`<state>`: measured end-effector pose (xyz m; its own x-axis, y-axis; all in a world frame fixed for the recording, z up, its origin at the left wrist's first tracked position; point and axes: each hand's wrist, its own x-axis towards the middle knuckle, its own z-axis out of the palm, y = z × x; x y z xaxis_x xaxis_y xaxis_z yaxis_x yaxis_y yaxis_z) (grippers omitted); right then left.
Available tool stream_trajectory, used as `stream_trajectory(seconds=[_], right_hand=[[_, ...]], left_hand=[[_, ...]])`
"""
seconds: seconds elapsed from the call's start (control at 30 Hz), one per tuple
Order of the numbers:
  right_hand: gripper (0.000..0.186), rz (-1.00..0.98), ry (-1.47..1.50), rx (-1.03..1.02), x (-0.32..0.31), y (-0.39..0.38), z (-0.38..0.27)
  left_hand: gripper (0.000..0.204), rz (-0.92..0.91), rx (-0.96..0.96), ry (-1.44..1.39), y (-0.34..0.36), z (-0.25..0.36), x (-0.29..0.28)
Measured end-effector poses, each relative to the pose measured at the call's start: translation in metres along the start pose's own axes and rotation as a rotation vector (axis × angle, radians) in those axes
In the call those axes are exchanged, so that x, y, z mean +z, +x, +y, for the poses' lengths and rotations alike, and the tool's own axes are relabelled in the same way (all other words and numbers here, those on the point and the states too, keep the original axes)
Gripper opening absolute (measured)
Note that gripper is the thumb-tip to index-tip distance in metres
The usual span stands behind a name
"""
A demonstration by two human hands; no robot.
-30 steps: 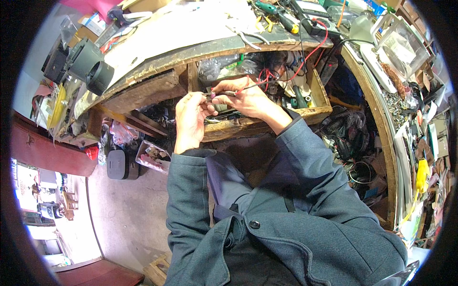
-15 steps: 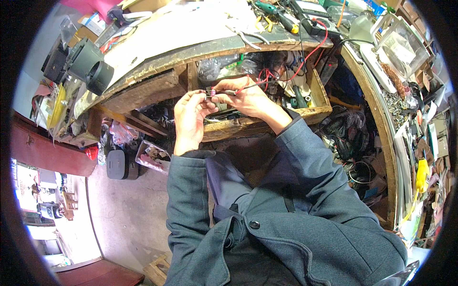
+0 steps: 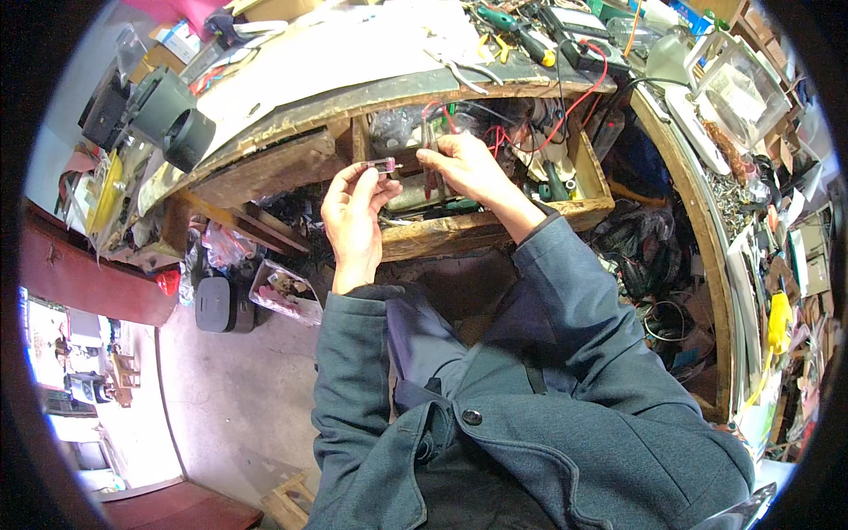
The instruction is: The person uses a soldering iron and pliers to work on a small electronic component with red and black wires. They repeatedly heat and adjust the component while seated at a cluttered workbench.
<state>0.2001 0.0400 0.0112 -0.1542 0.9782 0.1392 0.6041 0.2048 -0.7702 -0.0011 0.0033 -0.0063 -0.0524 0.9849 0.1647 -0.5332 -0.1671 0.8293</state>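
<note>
no lettering can be read

no word, number or sign is legible in this view; what might be print is too small, bleached or blurred. toward half past ten, a white-and-blue box [image 3: 179, 40] bears pale and blue patches, but their details are lost. toward one o'clock, the face of a black boxy device [image 3: 574, 22] is too small and slanted to show any characters. toward half past one, blue packaging [image 3: 693, 16] sits near the rim, its surface unreadable. toward two o'clock, a pale sheet [image 3: 735, 88] shows in a clear plastic box [image 3: 770, 99], and whether it carries writing cannot be told.
</note>
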Motion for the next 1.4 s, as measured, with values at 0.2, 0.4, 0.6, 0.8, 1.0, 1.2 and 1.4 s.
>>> stream_trajectory(seconds=[0.2, 0.4, 0.6, 0.8, 1.0, 1.2, 1.4], right_hand=[[0.046, 0.111, -0.291, -0.064, 0.013, -0.001, 0.008], [0.042, 0.17, -0.488, -0.011, 0.012, -0.012, -0.018], [0.02, 0.734, -0.586, -0.484, -0.027, 0.002, -0.034], [0.036, 0.586, -0.97, -0.319, -0.069, 0.042, -0.029], [0.022, 0.484, -1.087, -0.598, -0.075, 0.077, 0.001], [0.023, 0.462, -0.891, -0.522, -0.105, 0.064, -0.018], [0.025, 0.294, 0.788, -0.041, -0.1, 0.004, -0.035]], left_hand=[[0.016, -0.042, 0.007, -0.068, 0.001, -0.001, -0.002], [0.017, -0.042, -0.028, -0.056, 0.003, -0.001, -0.006], [0.019, -0.038, -0.001, -0.002, 0.001, 0.0, 0.002], [0.019, -0.052, 0.038, -0.003, -0.001, 0.0, 0.003], [0.019, -0.063, 0.043, -0.013, 0.0, -0.002, 0.001], [0.018, -0.041, 0.033, -0.005, 0.001, -0.002, 0.001], [0.018, -0.038, 0.027, -0.009, 0.0, -0.002, 0.0]])
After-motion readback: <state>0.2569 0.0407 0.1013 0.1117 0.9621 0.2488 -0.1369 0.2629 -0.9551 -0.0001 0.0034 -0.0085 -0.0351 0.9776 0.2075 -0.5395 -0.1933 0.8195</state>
